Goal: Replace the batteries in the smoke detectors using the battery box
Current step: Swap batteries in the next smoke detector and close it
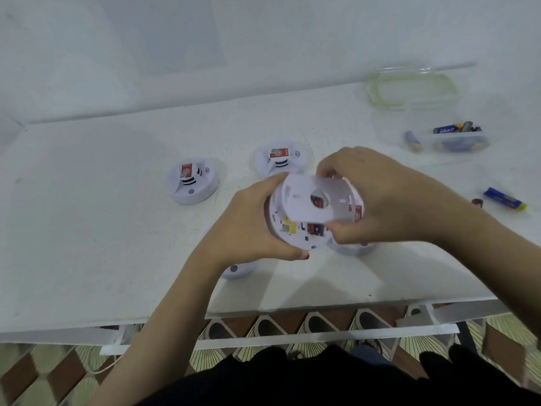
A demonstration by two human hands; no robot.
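Over toward the left of the table (87,230), one smoke detector (193,181) is sitting face up on its own. A second detector (279,161) is sitting further right, nearer the far edge, with the hands partly blocking it. A third detector (235,271) is peeking out from under the left wrist toward the near edge, mostly hidden.

In the middle, the left hand (251,227) is wrapping its fingers and thumb round the rim of the held detector (295,232). It's tipped up off the table with its open back facing the camera, so red and yellow bits inside are showing. The right hand (377,197) is pinching the round back plate (310,200) by its edge and holding it askew over that open back. A fourth detector (355,249) is lying under the right hand, mostly covered.

Toward the far right corner, the clear battery box (456,142) is sitting open with several batteries inside. Its lid (409,89) is lying just behind it, and a loose battery (412,140) is lying just beside its left side. Near the right edge, a blue battery (505,199) is lying next to a small red thing (477,202) I can't make out.

The table is white, a plain pale wall (146,39) is running behind it, and patterned floor tiles (44,373) are showing below the near edge.
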